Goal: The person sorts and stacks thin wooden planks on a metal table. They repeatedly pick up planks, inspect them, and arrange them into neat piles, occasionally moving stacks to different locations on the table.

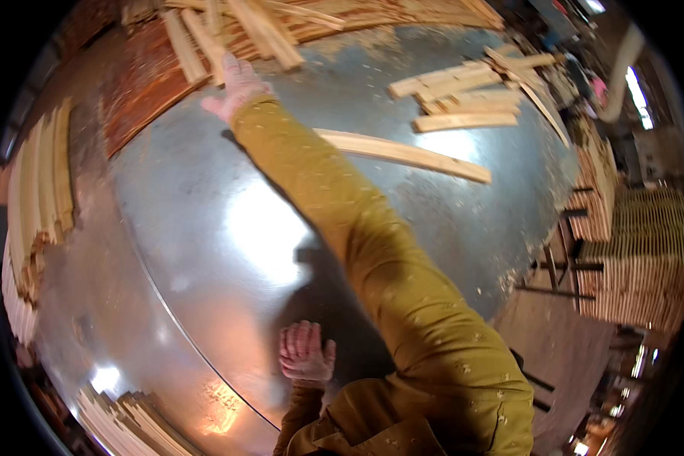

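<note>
My right hand, in a pale pinkish glove, stretches to the far left on a long mustard-sleeved arm. Its thumb is spread and its fingers reach to the near end of a light wooden strip; I see no grip round it. That strip lies among several others on a reddish-brown wooden board. My left hand, gloved in the same way, rests close to my body with fingers extended, over the shiny metal tabletop. A single long wooden strip lies to the right of my right forearm.
A loose pile of short wooden strips lies at the far right of the tabletop. Bundled strips stand along the left edge and at the near left. Tall stacks of slats stand off the table's right side.
</note>
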Demonstrator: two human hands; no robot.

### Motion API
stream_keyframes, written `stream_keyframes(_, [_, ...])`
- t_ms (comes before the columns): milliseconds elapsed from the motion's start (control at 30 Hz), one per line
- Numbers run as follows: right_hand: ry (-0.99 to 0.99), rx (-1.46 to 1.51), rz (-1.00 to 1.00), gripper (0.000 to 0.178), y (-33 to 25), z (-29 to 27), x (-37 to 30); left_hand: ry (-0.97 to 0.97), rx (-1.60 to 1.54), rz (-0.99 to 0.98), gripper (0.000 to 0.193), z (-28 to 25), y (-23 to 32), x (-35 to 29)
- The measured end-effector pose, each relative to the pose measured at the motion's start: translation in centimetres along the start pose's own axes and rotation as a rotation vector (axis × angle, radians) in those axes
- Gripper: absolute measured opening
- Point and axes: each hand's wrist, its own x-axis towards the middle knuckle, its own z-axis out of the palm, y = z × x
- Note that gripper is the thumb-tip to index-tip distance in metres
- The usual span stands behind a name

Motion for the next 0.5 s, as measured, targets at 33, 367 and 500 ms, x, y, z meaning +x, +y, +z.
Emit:
stream_keyframes(33, [-0.096,-0.035,-0.095,0.081,0.8,-2.4,-1.3,0.004,0.028,-0.034,0.054,-0.1,-0.7,-0.3])
stream_keyframes(367, [-0.464,-0.860,0.285,0.068,18.9,-22.0,-24.3,0.108,0.049,-0.155,0.057,3.2,6.4,6.6])
stream_keyframes(500, [-0.890,-0.215,0.284,0.050,15.8,-17.3,-30.1,0.107,-0.521,-0.383,0.071,6.9,17.0,10.9])
